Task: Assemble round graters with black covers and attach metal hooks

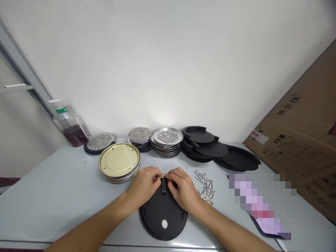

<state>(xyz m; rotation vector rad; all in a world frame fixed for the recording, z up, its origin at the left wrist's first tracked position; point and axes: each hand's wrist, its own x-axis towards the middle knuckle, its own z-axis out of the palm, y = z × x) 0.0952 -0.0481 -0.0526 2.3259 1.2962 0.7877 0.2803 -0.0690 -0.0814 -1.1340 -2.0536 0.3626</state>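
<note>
Black round disc (162, 209), lying on the pale table (78, 196) right in front of me, and both hands are at its far edge! Left hand (146, 182) and right hand (183, 189) are each curled into a near-closed pinch, fingertips almost meeting on a shiny metal wire (163, 176); exactly how it sits, my fingers hide. The disc looks light, stiff and smooth, probably apt to skid, so its rim is the place to steady it. The wire looks springy and slippery: best pinched at its ends.
</note>
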